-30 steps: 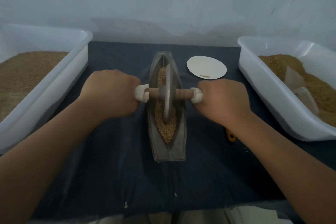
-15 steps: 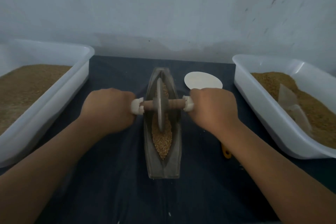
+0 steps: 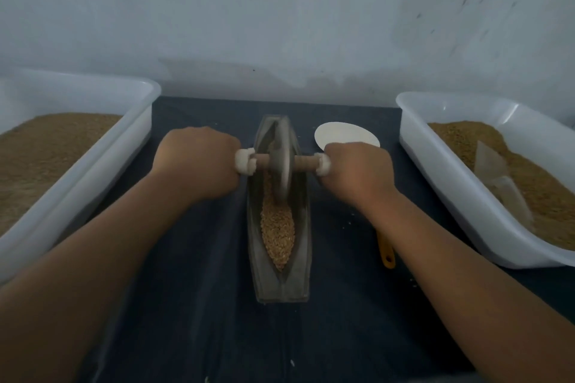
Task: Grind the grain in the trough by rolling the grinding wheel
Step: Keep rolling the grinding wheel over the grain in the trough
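White left tub [image 3: 102,171] and right tub [image 3: 441,177] at the counter's [image 3: 193,289] edges crowd the trough [image 3: 303,258], disc [image 3: 345,135] half-hidden behind right hand [image 3: 357,171], it and left hand [image 3: 196,162] wrapping fingers [image 3: 230,146] round the axle [image 3: 303,162] of the grinding wheel [image 3: 281,165].

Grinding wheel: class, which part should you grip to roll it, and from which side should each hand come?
Grip the axle ends, not the disc. The grinding wheel stands on edge in the trough, its axle sticking out level either side. Come from above, one hand per side, as the left hand and right hand do, fingers curled round the white-wrapped ends.
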Tool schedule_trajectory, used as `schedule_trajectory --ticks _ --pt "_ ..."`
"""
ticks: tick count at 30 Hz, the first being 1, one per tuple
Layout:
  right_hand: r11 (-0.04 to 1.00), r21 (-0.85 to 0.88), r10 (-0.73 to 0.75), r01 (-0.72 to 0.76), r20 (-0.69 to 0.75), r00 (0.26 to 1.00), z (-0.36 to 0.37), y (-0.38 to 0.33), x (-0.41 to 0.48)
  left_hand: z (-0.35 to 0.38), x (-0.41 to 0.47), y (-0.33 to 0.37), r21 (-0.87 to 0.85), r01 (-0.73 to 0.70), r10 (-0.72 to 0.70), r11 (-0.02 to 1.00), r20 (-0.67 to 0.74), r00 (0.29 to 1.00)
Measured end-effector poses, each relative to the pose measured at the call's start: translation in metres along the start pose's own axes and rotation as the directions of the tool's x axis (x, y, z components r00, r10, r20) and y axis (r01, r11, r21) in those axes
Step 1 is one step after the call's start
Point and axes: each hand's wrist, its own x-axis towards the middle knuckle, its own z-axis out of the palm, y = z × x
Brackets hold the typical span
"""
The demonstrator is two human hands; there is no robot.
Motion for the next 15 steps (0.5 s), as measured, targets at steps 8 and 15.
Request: schedule_trajectory --ticks 8,15 --pt "0.992 -0.031 -0.124 0.121 -0.098 0.987 -0.019 0.004 -0.051 0.002 -0.059 0.001 0.001 -0.021 0.021 1.0 -0.04 0.999" --pt "0.992 -0.117 -0.052 0.044 -0.062 0.997 -0.006 -0.006 0.005 0.012 -0.01 0.002 -0.088 0.105 -0.107 0.991 -0.008 0.994"
